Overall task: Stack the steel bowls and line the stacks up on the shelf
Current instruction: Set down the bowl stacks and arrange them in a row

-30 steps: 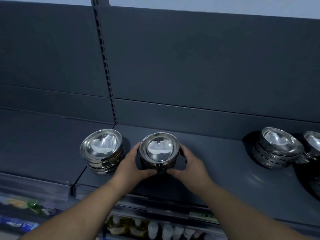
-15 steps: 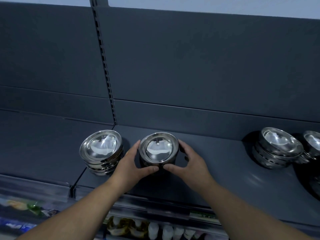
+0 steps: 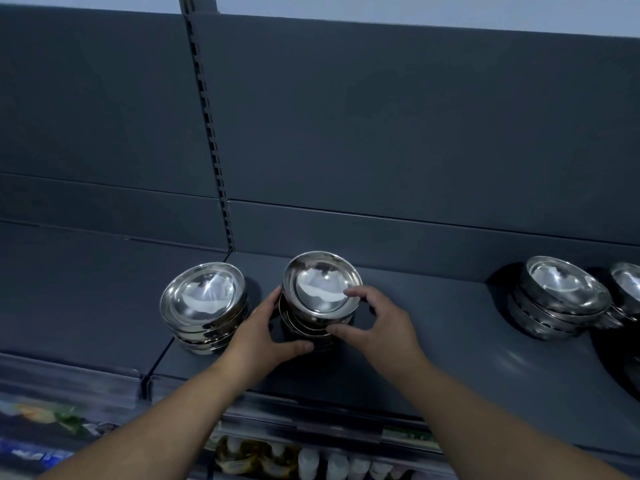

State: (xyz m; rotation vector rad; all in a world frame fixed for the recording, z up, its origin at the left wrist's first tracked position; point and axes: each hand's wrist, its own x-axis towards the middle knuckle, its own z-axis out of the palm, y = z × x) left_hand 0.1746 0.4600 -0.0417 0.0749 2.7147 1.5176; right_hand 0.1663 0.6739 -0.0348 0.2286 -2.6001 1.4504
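Note:
A stack of steel bowls stands in the middle of the dark grey shelf. Its top bowl is tilted and shifted toward the back. My left hand curls round the stack's left side, thumb at the base. My right hand grips the right side, a finger over the top bowl's rim and the thumb under it. A second stack of steel bowls stands just to the left. A third stack leans at the right, with a further stack cut off at the frame edge.
The shelf's back panel rises right behind the stacks, with a slotted upright above the left stack. A lower shelf holds packaged goods and white bottles under the front edge. Bare shelf lies between the middle and right stacks.
The top bowl of the middle stack has tipped and slid toward the back. My right hand has come up onto the bowl's rim. My left hand stays at the stack's side.

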